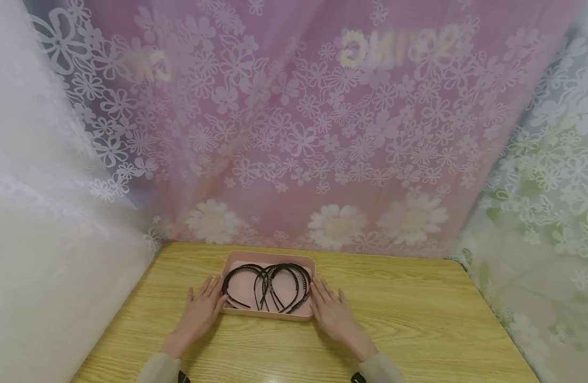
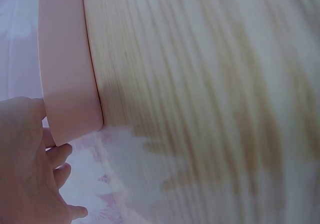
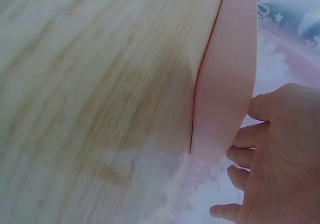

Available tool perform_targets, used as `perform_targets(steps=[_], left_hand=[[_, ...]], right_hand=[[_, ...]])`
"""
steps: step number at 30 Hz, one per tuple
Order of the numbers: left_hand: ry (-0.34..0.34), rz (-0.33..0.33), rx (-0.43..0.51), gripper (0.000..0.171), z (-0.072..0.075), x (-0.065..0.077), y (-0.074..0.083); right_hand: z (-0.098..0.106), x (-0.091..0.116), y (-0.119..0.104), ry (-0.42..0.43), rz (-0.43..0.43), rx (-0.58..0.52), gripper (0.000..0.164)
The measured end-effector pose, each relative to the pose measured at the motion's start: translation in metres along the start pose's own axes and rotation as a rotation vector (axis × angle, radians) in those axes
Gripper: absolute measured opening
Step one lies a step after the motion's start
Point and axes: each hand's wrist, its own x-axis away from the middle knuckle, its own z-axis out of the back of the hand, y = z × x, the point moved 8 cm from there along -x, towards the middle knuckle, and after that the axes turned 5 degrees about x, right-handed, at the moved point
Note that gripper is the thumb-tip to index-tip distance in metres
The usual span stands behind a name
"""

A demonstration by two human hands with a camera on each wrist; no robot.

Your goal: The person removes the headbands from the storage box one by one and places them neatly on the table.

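Observation:
A shallow pink tray [image 1: 262, 314] with rounded corners lies on the wooden table. Inside it are several thin black headbands [image 1: 305, 279], some with comb teeth, overlapping toward the right half. My left hand [image 1: 201, 307] touches the tray's left end, its fingers extended along that side. At the opposite end my right hand [image 1: 333, 315] touches the tray in the same way. Seen from the left wrist, the fingertips are right at a corner of the tray's outer wall [image 2: 65, 59]. The right wrist view shows the thumb and fingertips against the wall [image 3: 225, 74].
The wood-grain table [image 1: 409, 319] extends on both sides of the tray and toward me. Behind it hangs a pink flowered curtain [image 1: 294, 159]. Pale sheets close off the left [image 1: 50, 255] and right [image 1: 547, 255] sides.

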Motion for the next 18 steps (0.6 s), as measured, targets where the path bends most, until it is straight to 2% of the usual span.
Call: perform_targets(steps=[6,11,14,18], left_hand=[[0.023,-0.026,0.006,0.056,-0.001,0.000,0.007],[0.060,-0.043,0.006,0.056,-0.006,0.000,0.009],[0.048,-0.034,0.020,0.055,-0.008,-0.001,0.013],[0.001,-0.002,0.028,0.056,-0.010,-0.002,0.020]], right_hand=[[0.003,0.005,0.004,0.064,0.020,-0.012,0.050],[0.001,0.008,0.010,0.070,0.007,-0.010,0.050],[-0.001,0.010,0.015,0.072,-0.003,-0.005,0.051],[-0.001,0.014,0.020,0.023,-0.028,-0.008,0.051]])
